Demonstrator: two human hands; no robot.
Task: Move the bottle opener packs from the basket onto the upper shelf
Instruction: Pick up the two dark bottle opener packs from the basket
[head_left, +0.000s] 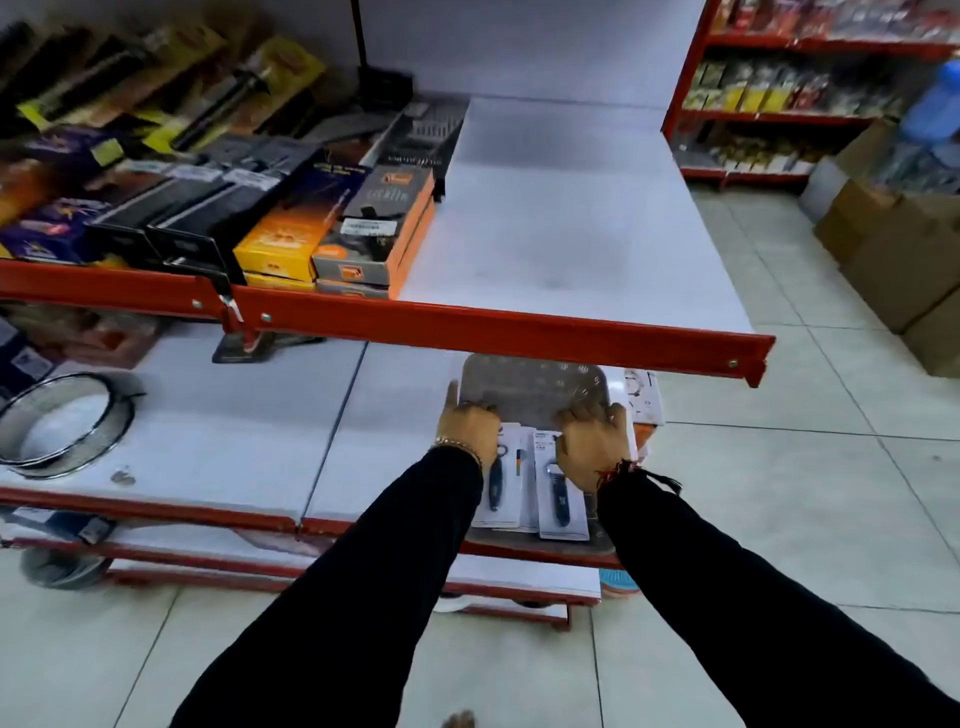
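**Pickup step: both hands in the basket, nothing on the upper shelf yet**

Basket (530, 384) sits on the lower shelf (234, 441), under the red lip of the upper shelf (545, 234). Packs (561, 493) lie flat inside it, two visible side by side at its 6 o'clock end. Left hand (470, 428) rests on the left pack's top edge, right hand (589, 447) on the right one's. Fingers curl down over the card tops; can't tell if they've closed on anything. Upper shelf is bare at 12 o'clock, boxes (363, 228) stacked at 10. Next, I'd say: pinch the cards, draw them back clear of the lip, then lift to the bare patch.
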